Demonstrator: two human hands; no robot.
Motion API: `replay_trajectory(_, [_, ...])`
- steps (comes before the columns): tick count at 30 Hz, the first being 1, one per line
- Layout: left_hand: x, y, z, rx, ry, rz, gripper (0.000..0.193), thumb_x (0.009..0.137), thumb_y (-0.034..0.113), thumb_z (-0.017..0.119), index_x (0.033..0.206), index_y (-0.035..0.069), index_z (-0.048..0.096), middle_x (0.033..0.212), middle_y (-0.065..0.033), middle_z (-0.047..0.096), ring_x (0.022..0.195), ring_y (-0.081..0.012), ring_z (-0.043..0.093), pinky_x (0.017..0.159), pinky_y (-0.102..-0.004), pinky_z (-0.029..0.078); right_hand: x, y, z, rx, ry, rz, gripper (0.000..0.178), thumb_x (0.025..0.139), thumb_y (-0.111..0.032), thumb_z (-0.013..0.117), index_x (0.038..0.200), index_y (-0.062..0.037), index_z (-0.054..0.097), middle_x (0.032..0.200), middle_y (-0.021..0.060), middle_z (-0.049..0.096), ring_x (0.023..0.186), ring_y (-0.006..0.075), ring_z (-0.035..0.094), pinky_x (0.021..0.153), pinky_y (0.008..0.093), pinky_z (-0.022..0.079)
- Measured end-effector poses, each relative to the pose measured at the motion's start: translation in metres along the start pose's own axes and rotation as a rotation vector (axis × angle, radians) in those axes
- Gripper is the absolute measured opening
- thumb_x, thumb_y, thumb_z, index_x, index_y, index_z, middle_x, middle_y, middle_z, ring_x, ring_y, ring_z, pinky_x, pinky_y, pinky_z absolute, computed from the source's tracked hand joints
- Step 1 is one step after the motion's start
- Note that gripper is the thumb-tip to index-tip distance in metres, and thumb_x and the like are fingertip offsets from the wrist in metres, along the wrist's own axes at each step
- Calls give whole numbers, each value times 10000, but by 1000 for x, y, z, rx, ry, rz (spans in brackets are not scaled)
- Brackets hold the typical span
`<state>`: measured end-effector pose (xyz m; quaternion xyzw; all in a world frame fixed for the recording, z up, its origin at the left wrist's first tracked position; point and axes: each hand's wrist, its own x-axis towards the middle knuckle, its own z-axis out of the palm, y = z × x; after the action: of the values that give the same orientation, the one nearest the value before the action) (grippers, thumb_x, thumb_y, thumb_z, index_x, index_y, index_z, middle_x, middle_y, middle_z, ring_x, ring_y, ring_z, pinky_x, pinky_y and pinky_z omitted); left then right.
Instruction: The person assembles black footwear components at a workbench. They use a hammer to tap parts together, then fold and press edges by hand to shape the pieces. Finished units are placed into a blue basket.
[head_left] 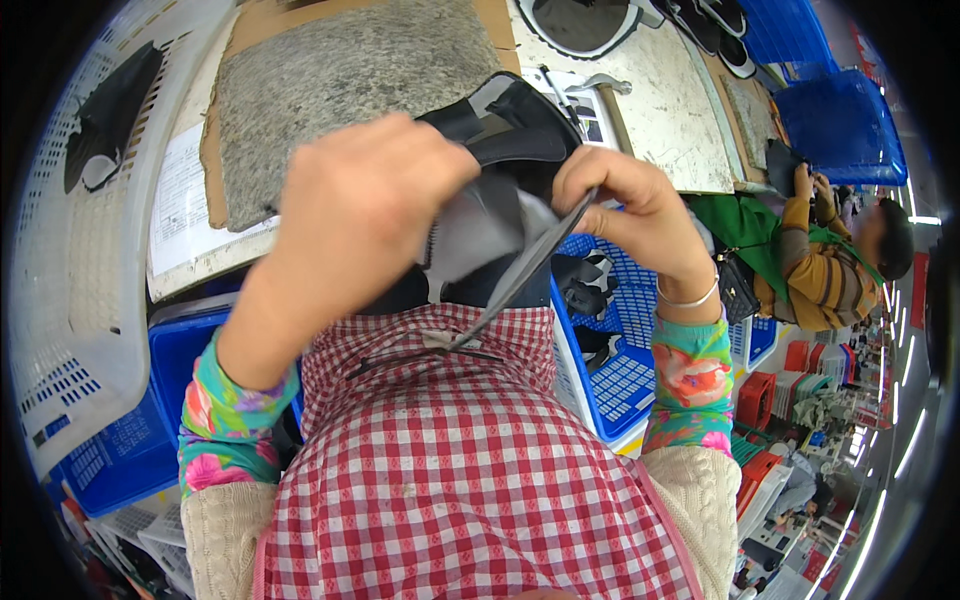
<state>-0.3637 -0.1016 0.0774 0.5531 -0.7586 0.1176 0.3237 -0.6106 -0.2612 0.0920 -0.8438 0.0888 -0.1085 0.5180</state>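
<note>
In front of my waist is a black shoe upper (520,146) with pale grey lining showing inside. My right hand (635,212) pinches its edge between thumb and fingers. My left hand (365,205) is blurred by motion and curled closed at the upper's left side. Whatever the left fingers grip is hidden under the hand. A strip of grey-black edge runs down from the right fingertips toward my red-checked apron (430,420).
Ahead lies a worn grey pad (330,90) on cardboard. A hammer (610,105) and a pen (560,95) rest on the worktable (670,125). White basket (85,270) at left; blue basket (625,385) with black pieces below right. A co-worker (825,260) sits at far right.
</note>
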Motion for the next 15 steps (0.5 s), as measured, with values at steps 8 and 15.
replay_trajectory(8, [-41,-54,24,330,199,-413,430,839,190,791,1254,111,709,926,-128,678,816,-304,669,716,-426,533,15,-17,33,-367,43,36,237,859,-34,764,1068,-41,651,915,112,661,860,292,674,754,341,530])
replay_trajectory(15, [-40,9,60,-240,264,-169,587,780,15,701,1357,92,627,1181,-73,689,1047,-291,604,926,-406,510,14,-14,28,-279,126,145,199,908,-19,726,1091,-33,649,877,80,665,718,162,668,660,300,528])
